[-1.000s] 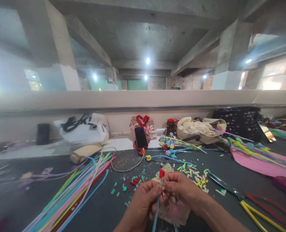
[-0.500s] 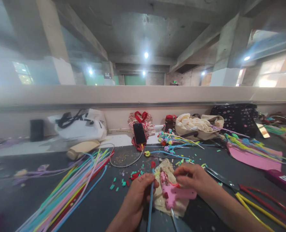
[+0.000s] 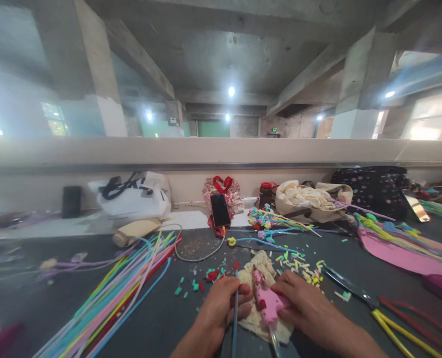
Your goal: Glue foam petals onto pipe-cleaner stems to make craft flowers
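Note:
My left hand [image 3: 221, 311] is closed around a thin blue stick [image 3: 235, 318], which stands nearly upright and carries a small red piece [image 3: 236, 265] at its tip. Just to the right, my right hand [image 3: 306, 306] has its fingers wrapped round the handle of a pink hot glue gun [image 3: 268, 301]. The gun's stained nozzle end points away from me, and a clear glue stick [image 3: 274, 335] comes out of its back. Beneath the gun lies a crumpled, cream-coloured cloth [image 3: 252, 325]. Small red pieces [image 3: 214, 275] lie just beyond my left hand.
Long coloured sticks [image 3: 120, 293] lie bundled at left. Scissors [image 3: 349, 286] rest at right, near scattered yellow and green bits [image 3: 303, 266]. Behind are a phone [image 3: 220, 210] with its cable, finished flower-like stems [image 3: 261, 219], a pink sheet [image 3: 403, 256] and bags [image 3: 134, 196].
My right hand has come down from above the glue gun and closed on its handle. My left hand keeps the blue stick. The co-worker's hand at far right is out of view.

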`<state>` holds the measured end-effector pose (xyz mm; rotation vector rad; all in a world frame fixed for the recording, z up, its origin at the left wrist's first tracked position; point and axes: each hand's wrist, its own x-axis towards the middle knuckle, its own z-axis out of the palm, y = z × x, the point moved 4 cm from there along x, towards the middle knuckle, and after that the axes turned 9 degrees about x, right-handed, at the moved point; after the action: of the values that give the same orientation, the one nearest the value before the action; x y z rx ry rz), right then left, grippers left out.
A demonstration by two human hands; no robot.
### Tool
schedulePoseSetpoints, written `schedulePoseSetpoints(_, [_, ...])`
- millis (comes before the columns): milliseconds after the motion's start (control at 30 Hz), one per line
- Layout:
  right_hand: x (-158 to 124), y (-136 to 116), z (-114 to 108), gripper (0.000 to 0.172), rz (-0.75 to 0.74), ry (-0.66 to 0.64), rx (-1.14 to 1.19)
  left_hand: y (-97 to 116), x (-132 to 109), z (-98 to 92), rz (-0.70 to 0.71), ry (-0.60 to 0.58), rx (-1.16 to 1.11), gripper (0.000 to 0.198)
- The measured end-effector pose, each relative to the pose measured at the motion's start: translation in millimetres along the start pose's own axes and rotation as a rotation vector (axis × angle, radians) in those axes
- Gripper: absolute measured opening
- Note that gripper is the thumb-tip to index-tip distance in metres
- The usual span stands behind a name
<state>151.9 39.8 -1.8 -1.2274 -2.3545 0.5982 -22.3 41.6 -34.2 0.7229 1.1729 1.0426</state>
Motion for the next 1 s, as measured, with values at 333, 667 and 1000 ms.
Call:
schedulePoseSetpoints(333, [-6,38,-36,0.031,0.216,0.251,0.992,4,-2,3.2,0.004,0.017,0.048,0.006])
schedulePoseSetpoints(667, [-7,38,-40,0.045,0.191,0.439,1.294,4,-3,5.6,0.05,-0.063,0.016,0.019])
schedulePoseSetpoints(1000, [-16,-1,-6,0.047,0.151,0.193,0.883,12,-4,0.2,0.137,-0.108,0.015,0.026])
